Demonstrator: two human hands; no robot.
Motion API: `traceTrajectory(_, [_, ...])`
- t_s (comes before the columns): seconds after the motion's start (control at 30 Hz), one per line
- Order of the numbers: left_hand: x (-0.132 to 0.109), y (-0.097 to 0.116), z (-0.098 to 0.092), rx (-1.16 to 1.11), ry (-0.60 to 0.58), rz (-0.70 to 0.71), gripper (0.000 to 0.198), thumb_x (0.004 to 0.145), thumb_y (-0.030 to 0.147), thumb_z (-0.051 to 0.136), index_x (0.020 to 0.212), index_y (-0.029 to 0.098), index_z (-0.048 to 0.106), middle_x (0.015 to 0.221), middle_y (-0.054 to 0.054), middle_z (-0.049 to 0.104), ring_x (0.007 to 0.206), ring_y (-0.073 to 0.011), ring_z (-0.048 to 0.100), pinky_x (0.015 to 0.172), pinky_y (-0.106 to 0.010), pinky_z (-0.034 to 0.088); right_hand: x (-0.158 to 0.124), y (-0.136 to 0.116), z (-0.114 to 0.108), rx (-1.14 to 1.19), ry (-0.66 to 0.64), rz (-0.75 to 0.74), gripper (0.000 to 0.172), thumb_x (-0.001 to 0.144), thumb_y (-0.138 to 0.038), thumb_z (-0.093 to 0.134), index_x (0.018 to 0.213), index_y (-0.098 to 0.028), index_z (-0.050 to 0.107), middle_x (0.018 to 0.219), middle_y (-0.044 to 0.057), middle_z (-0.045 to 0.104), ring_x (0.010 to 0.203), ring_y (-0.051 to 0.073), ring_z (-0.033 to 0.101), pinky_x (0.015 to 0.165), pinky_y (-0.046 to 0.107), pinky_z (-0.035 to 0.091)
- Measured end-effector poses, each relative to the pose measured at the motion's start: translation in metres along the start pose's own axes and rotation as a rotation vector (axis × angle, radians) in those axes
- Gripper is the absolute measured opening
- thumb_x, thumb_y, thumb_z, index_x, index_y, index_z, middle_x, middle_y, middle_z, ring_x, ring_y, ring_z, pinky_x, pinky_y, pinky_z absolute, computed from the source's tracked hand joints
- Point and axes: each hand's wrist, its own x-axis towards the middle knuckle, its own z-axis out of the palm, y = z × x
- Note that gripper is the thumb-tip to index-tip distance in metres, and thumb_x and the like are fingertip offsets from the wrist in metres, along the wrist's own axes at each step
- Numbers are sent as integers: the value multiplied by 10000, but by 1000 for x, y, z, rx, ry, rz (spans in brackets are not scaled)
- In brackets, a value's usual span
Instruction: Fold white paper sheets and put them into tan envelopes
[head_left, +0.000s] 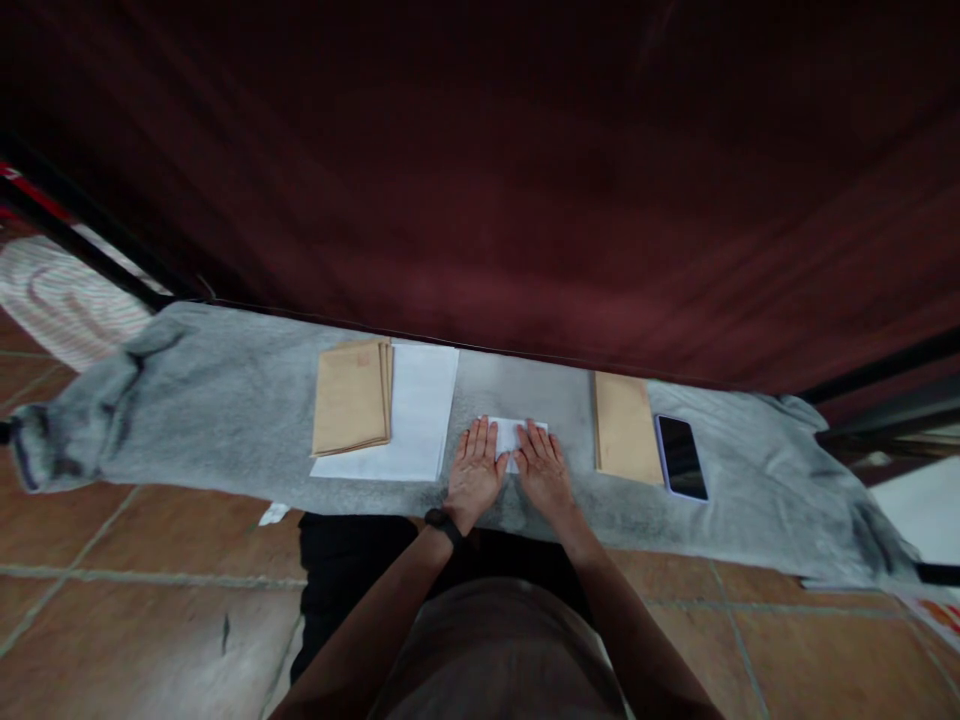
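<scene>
White paper (508,434); left hand (475,470), right hand (543,468) flat on top.

So the person's got both bare forearms (371,620) reaching forward, angling in toward each other. The bare left hand (475,478) is palm down and flat, fingers stretched out and pretty much together. The bare right hand (546,482) is palm down too, fingers straight and slightly fanned. Thumbs (501,466) point inward, tips really near each other.
</scene>
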Motion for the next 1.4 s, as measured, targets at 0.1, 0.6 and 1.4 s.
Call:
traceTrajectory(0.1, [1, 1, -2, 7, 1, 7, 599, 1009, 386, 362, 1542, 117, 322, 1623, -155, 288, 1522, -277, 208, 1236, -507, 189, 0, 2, 0, -12, 11, 8, 516, 1036, -283, 379, 1541, -179, 365, 1595, 127, 347, 1477, 260, 309, 1190, 494, 239])
traceTrajectory(0.6, [14, -2, -3, -21, -78, 260, 572, 972, 308, 410, 1530, 193, 362, 1609, -95, 352, 1512, -219, 250, 1249, -469, 151, 1, -1, 2, -49, 5, 38, 507, 1039, -306, 355, 1537, -213, 379, 1615, 106, 321, 1487, 297, 261, 1180, 533, 217])
traceTrajectory(1.4, [4, -11, 0, 43, -37, -2, 613, 992, 300, 317, 1548, 45, 274, 1624, -147, 288, 1526, -233, 198, 1251, -415, 186, 1, -3, 4, -39, 34, 83, 494, 1048, -334, 384, 1530, -226, 394, 1607, 85, 338, 1481, 285, 289, 1188, 499, 221])
